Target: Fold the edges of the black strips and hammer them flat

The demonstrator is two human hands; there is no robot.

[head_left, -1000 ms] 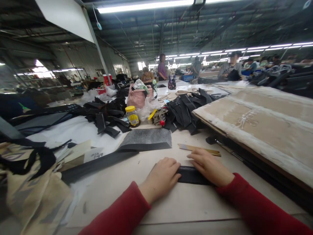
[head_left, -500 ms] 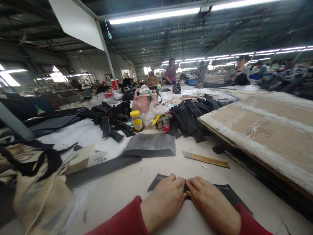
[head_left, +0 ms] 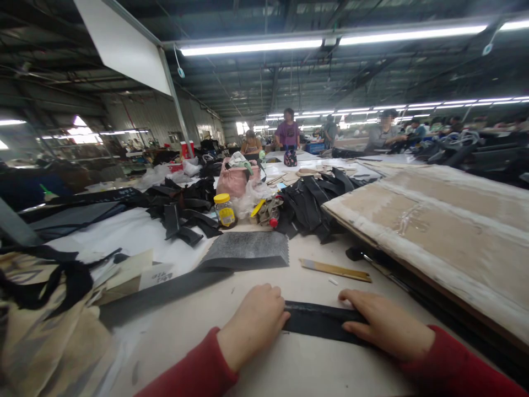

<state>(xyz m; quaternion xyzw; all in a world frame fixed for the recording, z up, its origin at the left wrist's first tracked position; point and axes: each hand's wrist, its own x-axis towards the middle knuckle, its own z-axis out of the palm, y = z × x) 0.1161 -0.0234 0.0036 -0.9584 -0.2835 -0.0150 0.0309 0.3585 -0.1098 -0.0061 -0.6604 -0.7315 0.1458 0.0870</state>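
Note:
A long black fabric strip (head_left: 316, 320) lies crosswise on the pale worktable (head_left: 248, 366) in front of me, with a fold along its far edge. My left hand (head_left: 258, 320) is closed over its left end, thumb at the near side and fingers curled on the far side. Over the right part of the strip, my right hand (head_left: 382, 320) has thumb and forefinger spread apart, the thumb touching the fabric. Both hands hide the strip's ends. Beyond them is a yellowish ruler (head_left: 335, 270), with a small white piece (head_left: 333, 282) close to it.
A grey textured sheet (head_left: 248, 248) lies ahead, behind it a yellow-lidded jar (head_left: 225, 210) and a heap of black strips (head_left: 309, 201). A raised board (head_left: 438, 220) borders the right. A beige cloth bag (head_left: 53, 331) lies left. People work farther back.
My hands were together at the middle of the strip; they have moved apart along it, left and right. The strip's middle now shows between them. The right fingers have spread.

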